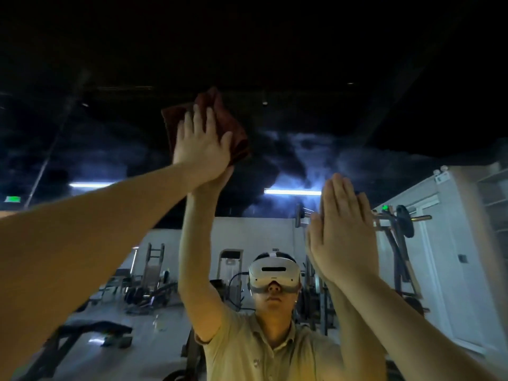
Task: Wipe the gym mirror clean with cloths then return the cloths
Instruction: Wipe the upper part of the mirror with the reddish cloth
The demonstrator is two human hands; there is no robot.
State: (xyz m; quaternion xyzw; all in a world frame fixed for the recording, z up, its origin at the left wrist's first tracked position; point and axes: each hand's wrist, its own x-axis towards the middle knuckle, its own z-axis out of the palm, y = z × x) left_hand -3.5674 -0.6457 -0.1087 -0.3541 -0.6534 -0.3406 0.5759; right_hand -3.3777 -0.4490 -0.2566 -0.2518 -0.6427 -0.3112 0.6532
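- One red-brown cloth [235, 133] sits high on the mirror [357, 111], tilted with a corner pointing up; its long axis is unclear.
- Two hands: the left hand [202, 145] presses the cloth with straight fingers, and the right hand [343, 232] lies flat, holding nothing.

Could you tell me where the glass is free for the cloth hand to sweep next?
Free: the mirror between the cloth and the right hand, and left of the cloth. Crowded: lower right, where the right hand lies flat.
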